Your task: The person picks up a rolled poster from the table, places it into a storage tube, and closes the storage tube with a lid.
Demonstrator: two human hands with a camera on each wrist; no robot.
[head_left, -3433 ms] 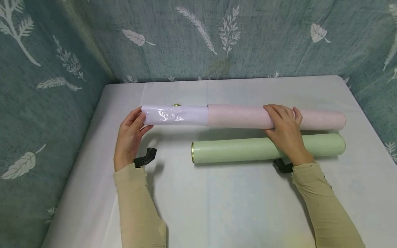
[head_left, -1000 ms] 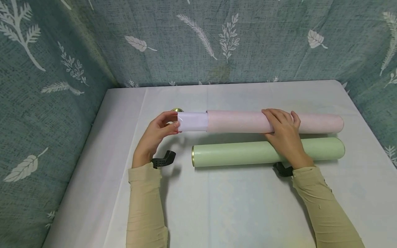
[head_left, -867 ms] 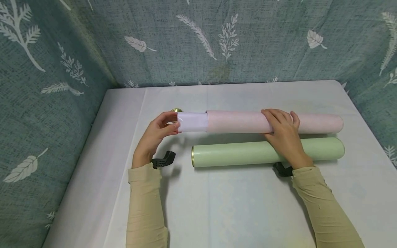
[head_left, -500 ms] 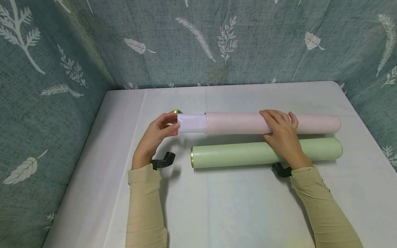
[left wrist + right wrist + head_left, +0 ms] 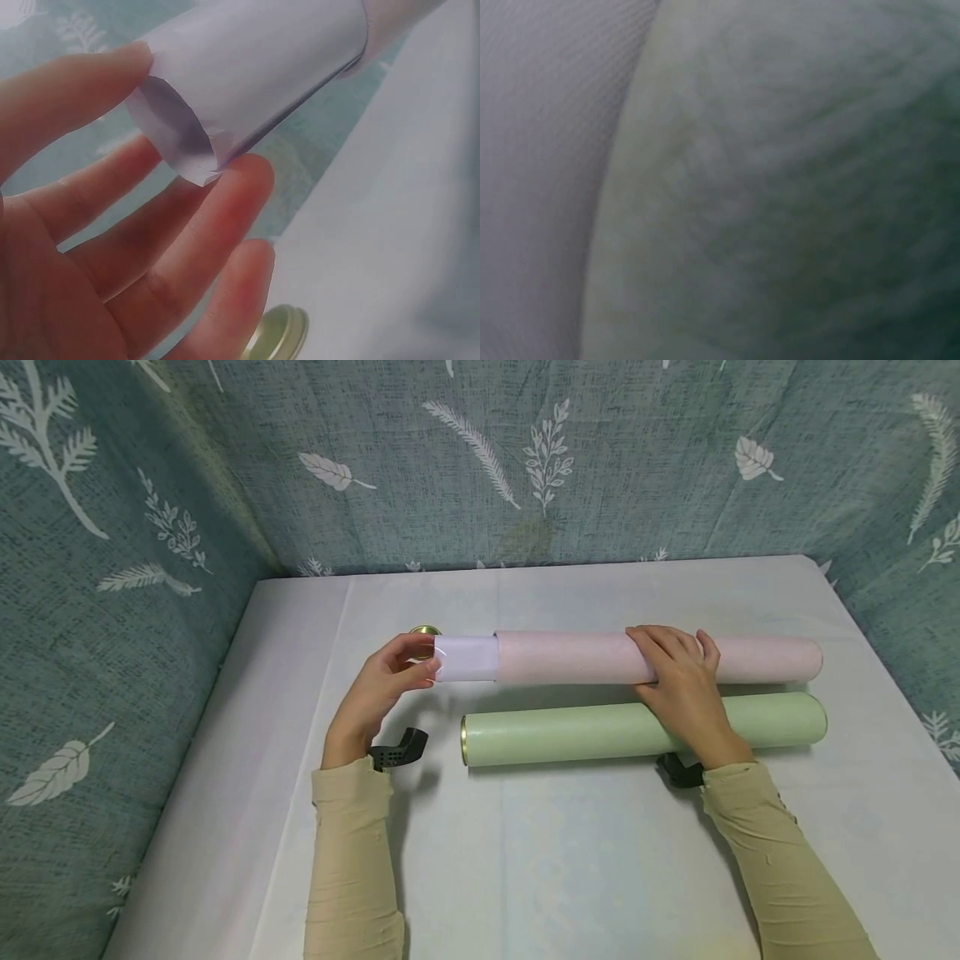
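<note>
A rolled glossy white sheet [image 5: 467,658] sticks out of the left end of a long pink tube [image 5: 570,657]. My left hand [image 5: 375,689] holds the roll's outer end, thumb on the near side. In the left wrist view the roll is hollow, its rim between the thumb and the fingertips [image 5: 251,176]. My right hand [image 5: 684,685] grips the pink tube from above, right of its middle. A pale green tube [image 5: 555,735] with a gold-coloured rim lies in front, partly under the right wrist. The right wrist view shows its green surface [image 5: 765,180], close and blurred.
A small gold-coloured metal lid [image 5: 426,631] lies behind the left fingers, partly hidden. Everything rests on a table with a white cover [image 5: 585,852]. A teal leaf-patterned cloth [image 5: 450,468] hangs at the back and sides.
My left hand has moved right, and the rolled sheet has slid most of its exposed length into the pink tube. The last half second brings only a slight move. My right hand keeps its grip.
</note>
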